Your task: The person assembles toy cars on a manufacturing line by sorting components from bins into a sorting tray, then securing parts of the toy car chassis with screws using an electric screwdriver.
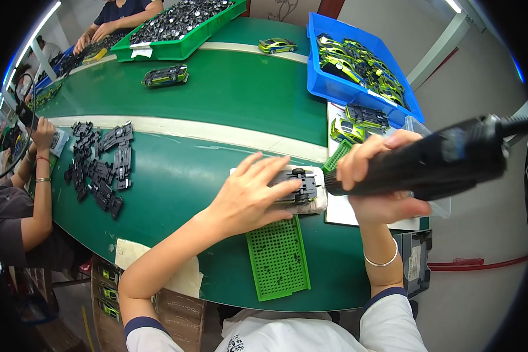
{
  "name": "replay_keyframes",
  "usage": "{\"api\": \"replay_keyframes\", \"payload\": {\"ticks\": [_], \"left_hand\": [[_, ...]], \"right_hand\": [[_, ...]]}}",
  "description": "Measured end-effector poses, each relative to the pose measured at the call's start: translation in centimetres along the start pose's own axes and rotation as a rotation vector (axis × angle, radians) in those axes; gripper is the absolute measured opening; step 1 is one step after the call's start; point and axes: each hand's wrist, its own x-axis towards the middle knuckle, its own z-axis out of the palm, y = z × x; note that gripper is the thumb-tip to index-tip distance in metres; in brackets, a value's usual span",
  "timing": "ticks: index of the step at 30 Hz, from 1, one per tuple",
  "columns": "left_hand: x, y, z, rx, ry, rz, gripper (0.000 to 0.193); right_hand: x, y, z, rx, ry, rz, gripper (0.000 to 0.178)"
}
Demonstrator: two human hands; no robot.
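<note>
An upside-down toy car (pixel 306 186) lies in a white holder (pixel 319 204), its black underside facing up. My left hand (pixel 245 192) rests over the holder and car with fingers spread, the index fingertip touching the underside. My right hand (pixel 371 206) is wrapped round a black electric screwdriver (pixel 437 157), held almost level with its cord running off right. The screwdriver's tip points left, close to the car's end; whether it touches a screw is too small to tell. Below the holder lies a green perforated tray (pixel 278 258) with small dark bits in it.
Black chassis parts (pixel 102 167) lie piled at left, near another person's arm (pixel 43 176). A blue bin (pixel 364 94) of green cars stands back right, a green bin (pixel 179 44) of wheels at the back. Two cars (pixel 366 116) lie by the blue bin.
</note>
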Motion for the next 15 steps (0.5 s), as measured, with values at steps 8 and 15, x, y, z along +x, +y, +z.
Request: {"api": "replay_keyframes", "payload": {"ticks": [8,15], "left_hand": [[0.5,-0.2,0.9,0.025,-0.079,0.025,0.037],[0.7,-0.1,0.7,0.082,-0.094,0.004,0.036]], "right_hand": [[-0.5,1.2,-0.2,-0.092,0.048,0.225,0.084],[-1.0,2.8,-0.7,-0.081,0.054,0.299,0.084]]}}
